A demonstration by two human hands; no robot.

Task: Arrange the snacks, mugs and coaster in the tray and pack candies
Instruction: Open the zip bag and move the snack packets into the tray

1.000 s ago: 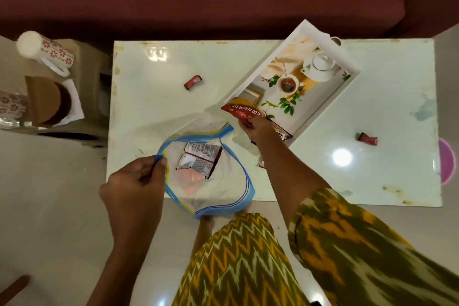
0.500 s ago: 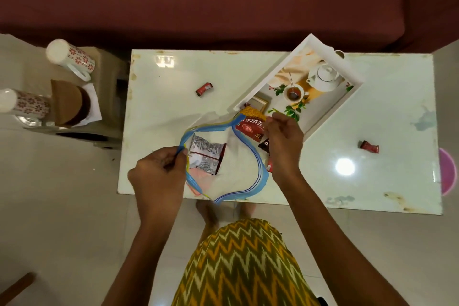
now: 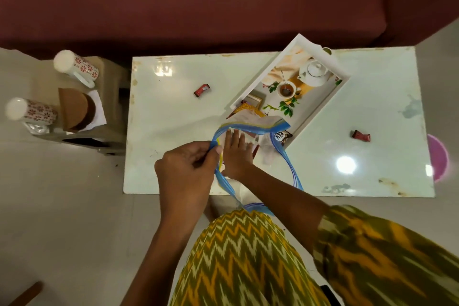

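Head view, looking straight down on the white desk [image 3: 173, 117]. Holding the blue-rimmed zip bag [image 3: 289, 164] wide at its mouth, near the desk's near edge, presumably to keep the opening slack enough for reaching inside. Pinching the bag's left rim with the left hand [image 3: 188, 164], fingers curled together and clamped on the blue strip. Reaching into the mouth with the right hand [image 3: 236, 149], fingers stretched flat and slightly apart, palm down inside the plastic; cannot tell whether anything is gripped beneath it. Showing a snack packet [image 3: 279, 136] with printed lettering through the clear film at the bag's far right, just beside the tray's near corner.

Sitting angled at the far right of the desk, the white tray [image 3: 248, 93], its printed teapot picture mostly uncovered, with an orange snack packet [image 3: 248, 108] and a small box at its near-left end, probably set there first. Lying loose on the desk, one red candy [image 3: 201, 89] left of the tray and another red candy [image 3: 360, 135] at the right, well apart, not yet packed. Waiting on the side stool at far left, two floral mugs [image 3: 74, 67] and a brown coaster [image 3: 75, 108], not yet in the tray.
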